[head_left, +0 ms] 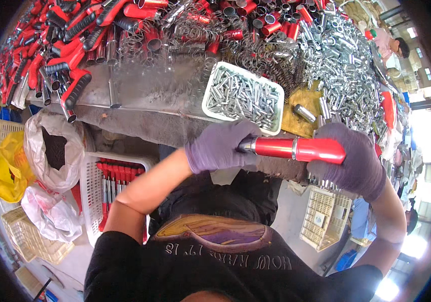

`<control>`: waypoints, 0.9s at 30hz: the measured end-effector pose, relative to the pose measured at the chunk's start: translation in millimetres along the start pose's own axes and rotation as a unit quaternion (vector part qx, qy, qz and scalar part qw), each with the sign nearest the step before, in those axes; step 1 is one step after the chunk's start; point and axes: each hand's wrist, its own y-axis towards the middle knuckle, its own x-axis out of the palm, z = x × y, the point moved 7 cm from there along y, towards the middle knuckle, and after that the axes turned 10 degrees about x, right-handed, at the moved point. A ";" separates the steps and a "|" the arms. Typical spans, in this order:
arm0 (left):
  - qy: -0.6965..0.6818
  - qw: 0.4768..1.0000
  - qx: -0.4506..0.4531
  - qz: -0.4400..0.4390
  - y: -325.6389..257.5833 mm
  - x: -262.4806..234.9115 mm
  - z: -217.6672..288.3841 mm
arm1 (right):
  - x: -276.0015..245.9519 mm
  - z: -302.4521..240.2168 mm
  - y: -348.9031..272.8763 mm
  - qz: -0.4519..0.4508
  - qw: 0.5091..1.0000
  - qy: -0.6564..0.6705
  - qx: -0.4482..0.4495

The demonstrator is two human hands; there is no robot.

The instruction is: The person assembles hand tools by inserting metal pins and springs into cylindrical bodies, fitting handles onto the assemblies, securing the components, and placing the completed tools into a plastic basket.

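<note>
Both gloved hands are clamped on a red tube (296, 149) held level just over the bench edge, left hand (219, 146) wrapped round its metal end, right hand (349, 160) gripping the other, white tray (210, 85) of metal pins right behind.

Grey metal workbench (140, 100), pale concrete floor (291, 211) — bright daylight from windows (422, 55) at right.

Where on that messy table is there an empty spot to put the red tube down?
One bare strip of grey bench lies between the red-and-black handles on the left and the white tray of metal pins. Behind it, springs and red tubes crowd the bench. Right of the tray, shiny fittings are heaped. Both hands hold the red tube.
</note>
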 end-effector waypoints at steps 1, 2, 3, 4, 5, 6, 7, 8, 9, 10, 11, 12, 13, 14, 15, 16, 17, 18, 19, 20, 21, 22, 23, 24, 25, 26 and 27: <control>-0.003 1.000 -0.002 -0.002 5.4 -7.4 -3.0 | 1.8 -8.1 -3.3 -0.006 0.999 -0.042 -0.033; -0.067 0.990 -0.039 -0.114 7.6 1.1 -11.1 | 3.9 -17.3 -4.9 -0.007 0.993 -0.083 -0.089; -0.130 0.963 -0.075 -0.224 2.4 12.6 -13.2 | 6.0 -17.2 -4.8 -0.010 0.993 -0.080 -0.090; -0.049 0.976 -0.024 -0.213 7.5 10.1 -7.5 | 7.1 -14.7 -4.7 -0.007 0.993 -0.078 -0.083; -0.050 0.975 -0.023 -0.215 3.7 15.7 -4.1 | 8.5 -11.9 -4.6 -0.004 0.994 -0.075 -0.077; 0.058 0.989 -0.023 -0.132 -0.3 10.2 -1.2 | 11.7 -8.1 -4.3 -0.003 0.994 -0.074 -0.075; 0.162 0.985 -0.022 -0.045 -5.8 5.8 3.8 | 14.0 4.8 -3.1 -0.008 1.000 0.003 -0.017; 0.207 0.978 -0.031 -0.004 -12.1 8.5 6.6 | 14.8 14.4 -3.7 -0.014 0.996 0.080 0.037; 0.208 0.978 -0.032 -0.002 -14.8 12.6 8.1 | 14.9 13.0 -5.6 -0.015 0.996 0.079 0.035; 0.226 0.973 -0.024 0.027 -16.3 11.6 10.9 | 14.6 12.3 -6.8 -0.003 0.995 0.091 0.039; 0.245 0.968 -0.014 0.057 -16.9 8.9 14.7 | 13.7 11.5 -8.1 0.009 0.994 0.103 0.042; 0.244 0.968 -0.014 0.057 -15.8 2.9 12.4 | 13.4 10.2 -9.0 0.010 0.994 0.102 0.042; 0.085 0.996 -0.029 -0.008 -9.1 2.2 3.1 | 12.3 2.9 -10.4 0.016 0.999 0.033 -0.015; -0.076 0.993 -0.046 -0.073 -6.7 5.7 0.1 | 13.6 -6.0 -13.1 0.022 0.996 -0.035 -0.073; -0.074 0.993 -0.047 -0.073 -3.3 3.6 -0.9 | 14.0 -4.6 -14.1 0.022 0.996 -0.033 -0.075; -0.018 0.988 -0.035 -0.148 -0.2 9.2 -1.7 | 16.1 -6.3 -15.5 0.026 0.992 -0.074 -0.103; 0.038 0.974 -0.023 -0.222 0.2 17.0 -1.4 | 19.6 -6.6 -18.4 0.031 0.985 -0.114 -0.129; 0.121 0.972 -0.042 -0.199 -4.6 20.6 -2.4 | 31.8 1.7 -22.8 0.035 0.985 -0.112 -0.126; 0.119 0.971 -0.034 -0.203 -5.7 26.2 2.9 | 48.3 38.0 -25.0 0.020 0.996 0.076 0.034; 0.212 0.955 -0.024 -0.208 -8.0 30.0 8.1 | 68.2 73.5 -33.5 0.001 0.946 0.263 0.188; 0.301 0.930 -0.012 -0.210 -9.0 33.4 13.1 | 107.3 93.7 -55.8 -0.142 0.744 0.521 0.393; 0.322 0.924 0.024 -0.206 -8.3 34.8 19.5 | 105.7 90.0 -62.5 -0.139 0.741 0.525 0.396; 0.320 0.924 0.023 -0.210 -7.9 34.9 21.5 | 99.2 82.5 -66.2 -0.128 0.748 0.530 0.378; 0.324 0.924 0.023 -0.204 -5.6 31.0 24.7 | 91.4 73.1 -69.7 -0.117 0.756 0.534 0.360; 0.331 0.923 0.024 -0.196 -2.0 25.1 25.0 | 83.7 65.5 -70.3 -0.104 0.765 0.538 0.339; 0.271 0.950 0.059 -0.140 1.5 14.1 29.6 | 79.1 62.5 -69.7 -0.093 0.773 0.542 0.318; 0.274 0.950 0.057 -0.141 1.6 13.4 24.4 | 80.1 63.8 -69.7 -0.095 0.772 0.543 0.316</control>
